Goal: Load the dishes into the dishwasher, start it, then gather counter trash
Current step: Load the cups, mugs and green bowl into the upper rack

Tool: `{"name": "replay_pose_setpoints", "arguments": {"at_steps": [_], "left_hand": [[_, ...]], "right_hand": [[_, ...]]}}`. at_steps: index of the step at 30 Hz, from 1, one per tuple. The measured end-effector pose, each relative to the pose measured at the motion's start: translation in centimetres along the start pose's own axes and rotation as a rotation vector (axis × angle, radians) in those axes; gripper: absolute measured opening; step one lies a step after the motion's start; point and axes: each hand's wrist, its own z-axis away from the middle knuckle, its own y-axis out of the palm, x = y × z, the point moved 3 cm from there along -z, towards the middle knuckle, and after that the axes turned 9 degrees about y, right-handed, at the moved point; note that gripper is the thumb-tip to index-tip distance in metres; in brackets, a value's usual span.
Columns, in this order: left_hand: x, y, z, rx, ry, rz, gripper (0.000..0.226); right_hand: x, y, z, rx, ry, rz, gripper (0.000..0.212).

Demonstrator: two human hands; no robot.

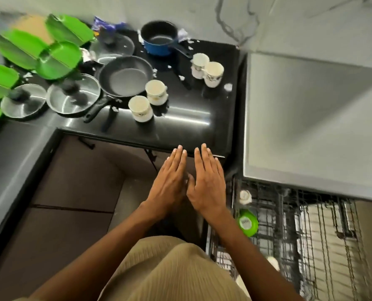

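Dishes crowd the black counter (191, 127): four white cups (140, 108), a frying pan (124, 76) and blue saucepan (160, 40) mid-counter, green plates (59, 59) toward its left end (blurred). At the front edge, left hand (170, 181) and right hand (206, 181) hover flat, fingers straight, holding nothing. Beside its right edge the dishwasher rack (289, 224) stands pulled out.

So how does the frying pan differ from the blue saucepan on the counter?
The frying pan is wide, shallow and black all over; the blue saucepan is narrower and deeper, with blue walls and a dark inside. The frying pan sits nearer the counter's front edge, its handle pointing down-left; the saucepan sits further back, its handle pointing down-right. Both stand upright, look empty, and have black handles.
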Motion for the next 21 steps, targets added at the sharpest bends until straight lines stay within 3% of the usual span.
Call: {"name": "replay_pose_setpoints", "arguments": {"at_steps": [12,21], "left_hand": [[15.6,-10.4,-5.5,-0.205,-0.228,0.062,0.088],[19.8,-11.3,-9.4,-0.257,-0.188,0.266,0.069]], "right_hand": [[13.0,5.2,-12.7,0.053,-0.087,-0.088,0.079],[15.1,6.4,-15.4,0.026,-0.063,-0.213,0.069]]}}
